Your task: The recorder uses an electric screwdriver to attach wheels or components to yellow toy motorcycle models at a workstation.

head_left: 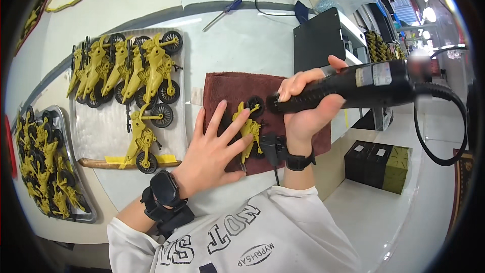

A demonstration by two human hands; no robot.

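On a dark red cloth (222,83) lies a yellow toy motorcycle (249,130) with black wheels. My left hand (214,144) is spread flat on the cloth, its fingertips resting on the motorcycle's near side. In my right hand (310,108) is a thick black corded tool (348,88), which looks like an electric screwdriver. It is held nearly level, its nose close beside the motorcycle's upper wheel. Whether a bit touches the toy I cannot tell. Both wrists carry black strapped devices.
Several similar motorcycles stand in rows on a pale tray (96,131) to the left. A metal tray (91,215) at far left holds a heap of them. Behind the cloth lies a blue-handled screwdriver (222,14). A black panel (318,40) stands at the back right; dark boxes (376,164) sit below.
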